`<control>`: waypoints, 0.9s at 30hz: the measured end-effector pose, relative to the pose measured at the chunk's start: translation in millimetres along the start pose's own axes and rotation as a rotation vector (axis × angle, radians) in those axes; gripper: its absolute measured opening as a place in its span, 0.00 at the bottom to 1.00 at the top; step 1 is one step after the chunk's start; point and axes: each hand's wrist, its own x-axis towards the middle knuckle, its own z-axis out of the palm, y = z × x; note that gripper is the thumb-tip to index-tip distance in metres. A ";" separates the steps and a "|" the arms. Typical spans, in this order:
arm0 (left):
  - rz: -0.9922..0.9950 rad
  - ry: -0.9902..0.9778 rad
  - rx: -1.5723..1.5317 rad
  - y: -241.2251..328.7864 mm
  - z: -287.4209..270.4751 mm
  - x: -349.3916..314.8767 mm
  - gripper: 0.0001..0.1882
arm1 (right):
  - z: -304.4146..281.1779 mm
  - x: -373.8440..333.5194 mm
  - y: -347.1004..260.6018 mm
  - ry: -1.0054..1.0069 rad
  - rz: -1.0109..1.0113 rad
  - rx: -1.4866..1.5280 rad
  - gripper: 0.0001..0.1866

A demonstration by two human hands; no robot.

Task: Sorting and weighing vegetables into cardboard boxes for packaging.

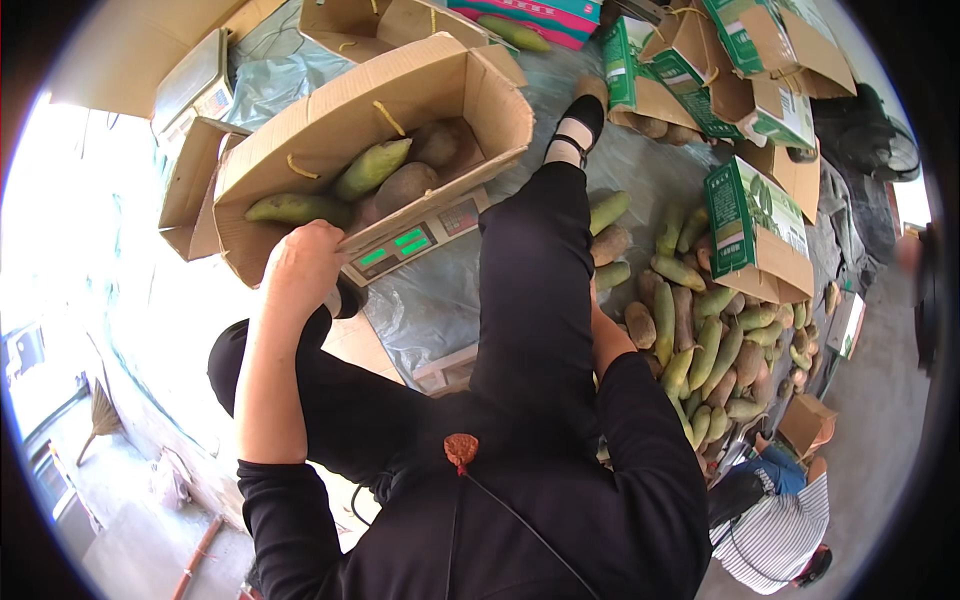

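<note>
My left hand is at the near left edge of an open cardboard box, its fingers bent over the rim. Inside lie green radishes and brown, soil-covered ones. The box rests on a digital scale with a lit green display. My right forearm reaches down past my right thigh, which hides the hand and its fingers. Closest to that arm are a few loose radishes beside a large heap of green and muddy radishes.
Several green-and-white cartons stand at the right and far right. At the back are another open box and a pink-and-teal box. Plastic sheeting covers the floor. Another person in a striped shirt is at the lower right.
</note>
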 end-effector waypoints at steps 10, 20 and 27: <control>0.063 0.000 0.016 5.4 -1.9 10.6 0.08 | -27.0 -34.5 61.7 0.250 0.329 0.449 0.17; 0.103 0.018 0.031 15.3 -9.2 9.3 0.11 | -43.0 -84.6 127.8 0.823 0.685 1.318 0.28; 0.105 0.034 0.006 7.2 -3.6 8.8 0.11 | -202.3 -125.6 162.4 1.332 0.257 1.761 0.25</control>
